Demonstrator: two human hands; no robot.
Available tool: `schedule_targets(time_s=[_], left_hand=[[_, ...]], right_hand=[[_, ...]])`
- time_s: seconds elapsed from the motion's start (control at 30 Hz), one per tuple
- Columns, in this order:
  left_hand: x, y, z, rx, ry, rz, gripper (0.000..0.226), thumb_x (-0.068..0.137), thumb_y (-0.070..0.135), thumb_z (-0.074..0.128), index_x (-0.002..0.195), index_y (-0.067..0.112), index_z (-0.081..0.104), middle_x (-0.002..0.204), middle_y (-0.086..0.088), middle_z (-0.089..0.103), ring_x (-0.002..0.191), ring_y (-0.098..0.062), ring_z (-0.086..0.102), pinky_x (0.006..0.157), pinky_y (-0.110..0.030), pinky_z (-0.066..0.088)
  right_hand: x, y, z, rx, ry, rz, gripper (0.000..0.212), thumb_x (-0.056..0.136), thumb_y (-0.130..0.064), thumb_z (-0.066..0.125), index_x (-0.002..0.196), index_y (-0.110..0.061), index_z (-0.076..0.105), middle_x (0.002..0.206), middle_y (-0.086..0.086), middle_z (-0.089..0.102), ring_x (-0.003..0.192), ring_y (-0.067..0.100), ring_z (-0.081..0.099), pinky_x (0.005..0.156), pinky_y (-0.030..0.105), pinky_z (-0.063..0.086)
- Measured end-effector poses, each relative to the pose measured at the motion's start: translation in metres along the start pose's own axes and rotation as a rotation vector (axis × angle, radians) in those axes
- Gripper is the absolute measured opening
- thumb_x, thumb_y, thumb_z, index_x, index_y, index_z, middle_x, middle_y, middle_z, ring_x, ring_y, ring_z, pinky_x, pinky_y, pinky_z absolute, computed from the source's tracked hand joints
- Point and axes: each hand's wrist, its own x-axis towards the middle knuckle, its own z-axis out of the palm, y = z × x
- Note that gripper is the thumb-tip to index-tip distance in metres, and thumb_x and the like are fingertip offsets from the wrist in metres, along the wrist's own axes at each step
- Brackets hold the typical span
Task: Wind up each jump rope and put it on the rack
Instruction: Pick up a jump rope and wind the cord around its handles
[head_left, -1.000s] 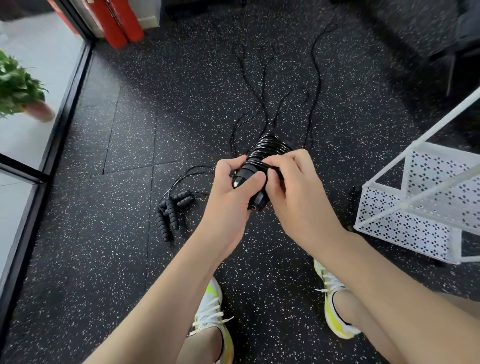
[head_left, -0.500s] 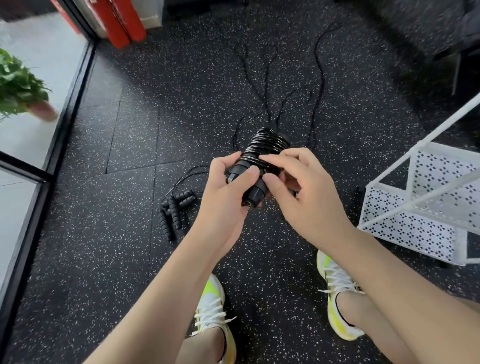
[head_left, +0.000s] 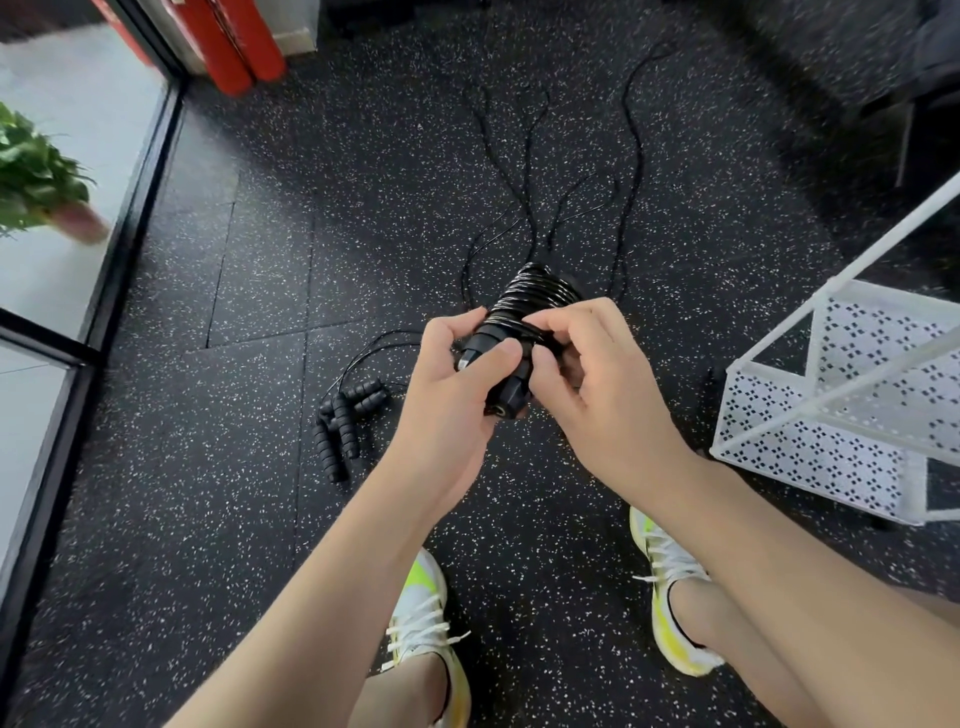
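Jump rope (head_left: 524, 317), wound in tight black coils around its paired handles, sits at the frame's center, gripped between both hands above the speckled floor (head_left: 218, 519). Left hand (head_left: 452, 400) curls around the handle ends, thumb pressed on top; right hand (head_left: 587, 384) pinches the cord at the coils. Left of center, more black handles (head_left: 345, 415) lie on the floor. At right stands the white rack (head_left: 831, 415). Loose cords (head_left: 631, 166) trail toward the top.
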Motion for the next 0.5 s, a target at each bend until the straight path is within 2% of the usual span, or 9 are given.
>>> schedule_targets(time_s=[0.13,0.2,0.3,0.4,0.43,0.5], left_hand=[[0.0012,-0.0016,0.0016,0.000,0.006,0.004,0.042,0.091,0.003,0.070,0.128,0.015,0.055,0.121,-0.012,0.067,0.099,-0.026,0.064,0.092,-0.050,0.052],[0.0010,-0.0013,0.0023,-0.009,0.014,-0.004,0.038,0.096,0.000,0.064,0.130,0.014,0.054,0.120,-0.012,0.068,0.099,-0.024,0.066,0.093,-0.047,0.053],[-0.0004,-0.0033,0.0052,-0.001,0.033,-0.001,0.037,0.097,0.001,0.063,0.130,0.015,0.054,0.116,-0.008,0.068,0.094,-0.020,0.066,0.087,-0.042,0.053],[-0.0002,-0.0048,0.0090,0.031,0.063,0.022,0.036,0.097,0.002,0.064,0.129,0.016,0.054,0.118,-0.010,0.067,0.095,-0.021,0.062,0.088,-0.044,0.050],[-0.0001,-0.0044,0.0097,0.035,0.068,0.026,0.036,0.097,0.002,0.064,0.129,0.016,0.054,0.120,-0.011,0.066,0.096,-0.022,0.062,0.089,-0.045,0.051],[0.0010,-0.0013,0.0091,0.037,0.070,0.030,0.034,0.098,0.004,0.063,0.128,0.016,0.053,0.123,-0.015,0.065,0.095,-0.023,0.064,0.084,-0.047,0.053]], right_hand=[[-0.0010,0.0005,-0.0001,-0.009,0.036,0.032,0.012,0.099,-0.013,0.060,0.110,-0.014,0.056,0.105,-0.013,0.044,0.090,-0.009,0.050,0.077,0.002,0.037],[0.0002,0.0017,-0.0019,-0.022,0.009,0.037,0.012,0.099,-0.015,0.060,0.110,-0.012,0.055,0.104,-0.009,0.044,0.088,-0.006,0.050,0.075,0.003,0.038],[0.0016,0.0025,-0.0052,-0.076,-0.054,0.042,0.018,0.100,-0.024,0.056,0.113,-0.012,0.053,0.108,-0.004,0.043,0.089,0.002,0.052,0.075,0.013,0.044],[0.0008,-0.0003,-0.0053,-0.110,-0.055,0.054,0.018,0.101,-0.026,0.053,0.114,-0.013,0.052,0.109,-0.004,0.043,0.087,0.006,0.052,0.076,0.024,0.047],[0.0003,-0.0011,-0.0054,-0.111,-0.046,0.047,0.018,0.102,-0.026,0.052,0.115,-0.014,0.052,0.110,-0.005,0.043,0.087,0.005,0.053,0.076,0.024,0.046],[0.0006,-0.0023,-0.0067,-0.091,-0.025,0.013,0.019,0.103,-0.026,0.053,0.119,-0.017,0.055,0.112,-0.008,0.044,0.091,0.001,0.054,0.077,0.016,0.045]])
